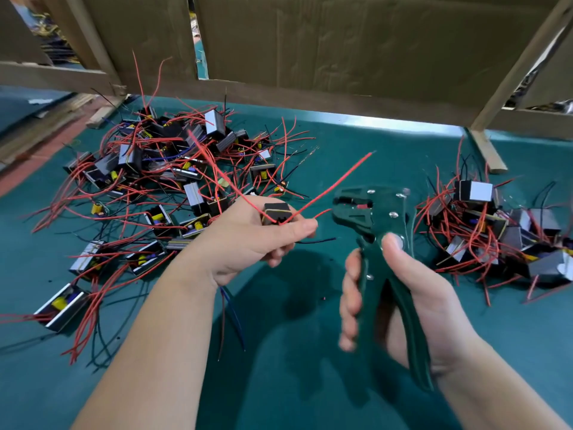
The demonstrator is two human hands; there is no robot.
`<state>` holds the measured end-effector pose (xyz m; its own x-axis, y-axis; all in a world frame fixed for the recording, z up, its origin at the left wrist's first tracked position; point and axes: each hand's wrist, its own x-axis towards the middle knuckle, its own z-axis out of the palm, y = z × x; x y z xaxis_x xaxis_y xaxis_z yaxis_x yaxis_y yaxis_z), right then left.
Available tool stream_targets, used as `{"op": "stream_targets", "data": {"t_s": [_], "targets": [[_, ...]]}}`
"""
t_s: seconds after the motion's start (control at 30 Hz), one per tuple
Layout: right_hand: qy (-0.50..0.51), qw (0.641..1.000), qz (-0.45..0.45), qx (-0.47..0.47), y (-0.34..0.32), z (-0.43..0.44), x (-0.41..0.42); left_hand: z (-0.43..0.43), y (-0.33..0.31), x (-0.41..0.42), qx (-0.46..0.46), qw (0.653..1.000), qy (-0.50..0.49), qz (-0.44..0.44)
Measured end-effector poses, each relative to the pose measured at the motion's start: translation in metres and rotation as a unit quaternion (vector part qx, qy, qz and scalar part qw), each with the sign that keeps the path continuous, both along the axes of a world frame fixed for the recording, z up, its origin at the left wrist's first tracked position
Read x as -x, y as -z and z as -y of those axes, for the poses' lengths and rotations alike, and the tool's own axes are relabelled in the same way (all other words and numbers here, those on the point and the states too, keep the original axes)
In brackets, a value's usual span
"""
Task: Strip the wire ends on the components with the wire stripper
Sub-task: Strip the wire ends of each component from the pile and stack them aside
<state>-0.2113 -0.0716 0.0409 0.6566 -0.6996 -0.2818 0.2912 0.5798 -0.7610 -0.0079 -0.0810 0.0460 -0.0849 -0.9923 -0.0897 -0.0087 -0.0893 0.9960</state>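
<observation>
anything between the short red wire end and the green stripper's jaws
Nothing visible. The short red wire end pinched in the left hand points at the green wire stripper in the right hand; only teal mat shows between.

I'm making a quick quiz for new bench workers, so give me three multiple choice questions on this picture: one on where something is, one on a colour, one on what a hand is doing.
1. Where does the larger pile of components lie?
A. to the person's left
B. to the person's right
C. stacked in a box

2. What colour is the wire stripper?
A. yellow
B. dark green
C. orange

3. What is the left hand doing?
A. lying open and empty
B. gripping the tool
C. holding a component with red wires

Answers:
1 A: the big heap lies left, and only a smaller pile lies right.
2 B: the tool in the right hand is dark green.
3 C: its fingers curl round a small black component.
</observation>
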Motion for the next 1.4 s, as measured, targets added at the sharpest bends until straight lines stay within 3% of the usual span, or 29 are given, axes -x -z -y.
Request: {"op": "stream_targets", "data": {"t_s": [0.17, 0.57, 0.87, 1.4], "targets": [[0.003, 0.998, 0.067, -0.008, -0.001, 0.009, 0.009, 0.001, -0.006, 0.0, 0.014, 0.999, -0.034, -0.011], [-0.104, 0.993, 0.047, -0.037, -0.003, 0.007, 0.011, 0.002, -0.003, 0.0, 0.029, 0.991, -0.059, -0.114], [-0.163, 0.981, 0.098, -0.035, -0.002, 0.004, 0.01, -0.001, -0.006, 0.0, 0.043, 0.995, -0.033, -0.08], [-0.142, 0.989, 0.03, 0.024, -0.002, 0.002, 0.012, -0.002, -0.005, -0.003, 0.055, 0.997, -0.012, -0.057]]}}
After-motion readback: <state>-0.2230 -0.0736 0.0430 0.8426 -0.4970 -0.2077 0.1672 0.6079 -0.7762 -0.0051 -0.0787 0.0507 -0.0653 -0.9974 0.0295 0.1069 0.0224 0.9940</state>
